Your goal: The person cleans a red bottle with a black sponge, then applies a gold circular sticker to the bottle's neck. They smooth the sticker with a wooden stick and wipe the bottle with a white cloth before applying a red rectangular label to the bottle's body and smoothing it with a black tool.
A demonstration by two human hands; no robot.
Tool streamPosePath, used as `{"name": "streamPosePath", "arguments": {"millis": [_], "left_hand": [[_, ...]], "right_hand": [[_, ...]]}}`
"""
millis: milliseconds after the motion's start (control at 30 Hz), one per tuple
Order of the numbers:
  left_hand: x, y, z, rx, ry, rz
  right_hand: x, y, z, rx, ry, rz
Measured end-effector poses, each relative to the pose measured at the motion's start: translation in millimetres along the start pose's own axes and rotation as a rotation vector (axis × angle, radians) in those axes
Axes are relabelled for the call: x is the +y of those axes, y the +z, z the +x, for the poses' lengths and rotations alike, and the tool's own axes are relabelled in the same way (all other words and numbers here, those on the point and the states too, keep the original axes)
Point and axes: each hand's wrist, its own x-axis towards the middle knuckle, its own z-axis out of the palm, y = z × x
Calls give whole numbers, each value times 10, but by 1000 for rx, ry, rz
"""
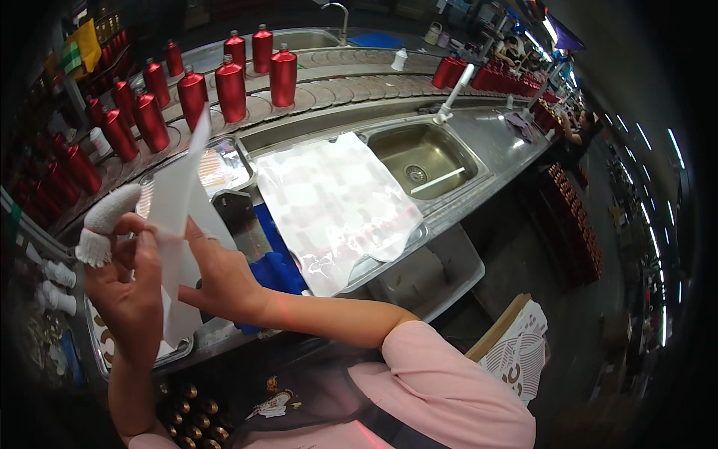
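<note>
My left hand (134, 280) and my right hand (221, 269) are both closed on a thin, translucent white sheet (178, 191), pinching it from its two sides. The sheet is held upright, folded or curled, above the left part of the counter. A white knitted finger cover (111, 217) sits on a finger of my left hand. To the right of my hands, a large glossy sheet with pale printed patches (336, 206) lies across the counter beside the sink. Under my hands a metal tray (183, 348) is partly hidden.
Red metallic bottles (230, 88) stand on a curved slat conveyor (340, 88) beyond the counter. A steel sink (426, 161) with a white spout (455, 91) is at right. Blue cloth (271, 280) lies near my right wrist. Below is a grey bin (441, 273); people work far right.
</note>
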Motion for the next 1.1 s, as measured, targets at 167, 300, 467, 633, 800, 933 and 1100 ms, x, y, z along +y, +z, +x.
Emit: {"name": "streamPosePath", "arguments": {"millis": [167,300,467,633,800,933,1100], "left_hand": [[114,583,-202,-230,175,-6],[299,1115,-214,-500,177,-106],[395,1515,-275,-678,435,-32],[101,1404,-302,-631,191,-20],[-387,1023,-401,-340,-261,-73],[-628,751,-539,-271,-334,-53],[-779,558,-699,-231,-351,-13]], "right_hand": [[56,-530,-459,51,66,165],[90,-960,-850,197,2,398],[445,-1721,-1507,609,236,338],[992,-2948,-2568,1188,466,-68],[1964,-3803,-3762,1642,651,-300],[3017,-3742,-4545,1827,807,-116],[3629,-3448,-4636,1386,1324,-212]]}}
